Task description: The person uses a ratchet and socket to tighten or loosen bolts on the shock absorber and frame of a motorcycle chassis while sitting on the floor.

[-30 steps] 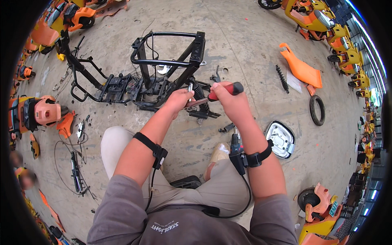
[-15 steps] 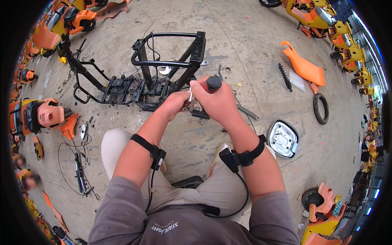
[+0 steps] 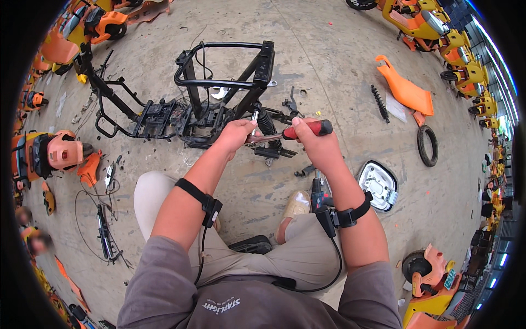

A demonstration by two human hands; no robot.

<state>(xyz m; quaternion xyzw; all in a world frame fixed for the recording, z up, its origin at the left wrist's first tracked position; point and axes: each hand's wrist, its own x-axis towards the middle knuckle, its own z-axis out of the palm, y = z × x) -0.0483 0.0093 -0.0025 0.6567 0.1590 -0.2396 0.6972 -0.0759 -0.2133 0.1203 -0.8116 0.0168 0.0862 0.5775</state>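
Head cam looking straight down at someone sitting on the concrete floor (image 3: 329, 44) with a stripped black scooter frame (image 3: 219, 93) lying in front of their knees. Right hand (image 3: 315, 145) is clenched around a screwdriver (image 3: 296, 131) with a red and black handle, shaft pointing left toward the left hand (image 3: 236, 134), which is pinched closed around the tip end and a small silvery part right by the frame's black spring shock (image 3: 267, 123). The frame is all bare tubing, an upright rectangular loop at the top and a low tray section full of wiring stretching off to the left. Where the tip actually meets the frame is covered by the left fingers, so I can't tell what it's seated in (too small anyway). A cordless drill (image 3: 316, 192) pokes out between the legs, mostly hidden by the right forearm. Orange body panel (image 3: 404, 88), a small tyre (image 3: 427, 145) and a grey lid (image 3: 377, 183) sit off to the right.
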